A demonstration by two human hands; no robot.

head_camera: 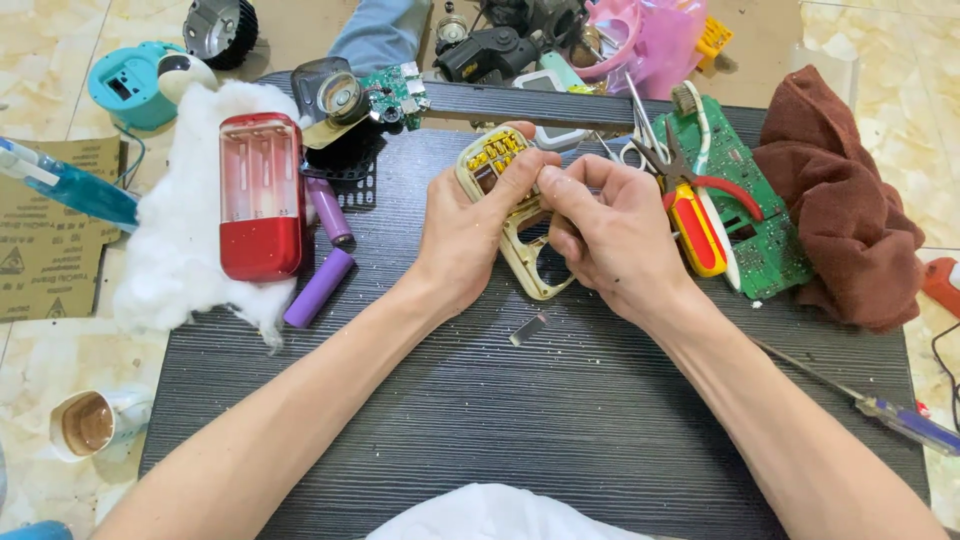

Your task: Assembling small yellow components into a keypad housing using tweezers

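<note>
Both my hands meet over the middle of a dark ribbed tabletop (560,400). My left hand (465,235) grips a small cream plastic device shell (500,160) with yellow contacts showing at its top. My right hand (610,235) is closed against the same shell from the right, fingers pinched at its middle. The shell's lower frame (535,275) sticks out below my fingers. A small silver metal strip (528,328) lies on the table just below my hands.
A red and clear plastic case (260,195) rests on white cotton wadding (175,250) at left, beside two purple cylindrical cells (320,288). Red and yellow pliers (695,215), a green circuit board (765,250) and a brown cloth (840,210) lie at right. A screwdriver (905,420) sits at the right edge.
</note>
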